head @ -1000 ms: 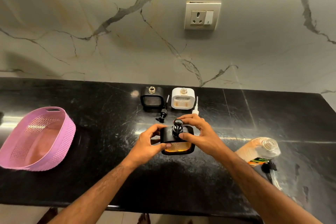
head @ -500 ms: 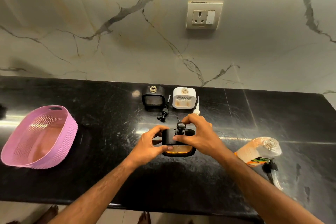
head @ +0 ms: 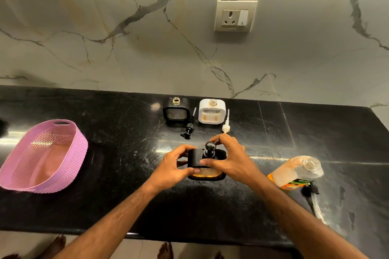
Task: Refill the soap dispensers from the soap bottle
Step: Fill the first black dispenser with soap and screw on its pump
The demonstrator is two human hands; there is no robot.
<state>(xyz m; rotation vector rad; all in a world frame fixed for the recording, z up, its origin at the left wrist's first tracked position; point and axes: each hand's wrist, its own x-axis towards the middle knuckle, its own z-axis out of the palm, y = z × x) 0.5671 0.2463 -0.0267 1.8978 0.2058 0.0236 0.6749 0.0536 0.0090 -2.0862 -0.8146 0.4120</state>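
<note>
Black dispenser [head: 207, 162] gripped by left hand [head: 172, 167], right hand [head: 230, 159] at its pump [head: 209, 147].

Glossy black stone countertop [head: 105, 174], veined marble-look wall [head: 126, 48], perforated, probably plastic pink basket [head: 42, 153].

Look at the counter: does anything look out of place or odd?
Yes. The soap bottle lies on its side, uncapped, near the right hand. Two dispensers at the back stand open, pumps lying beside them.
</note>
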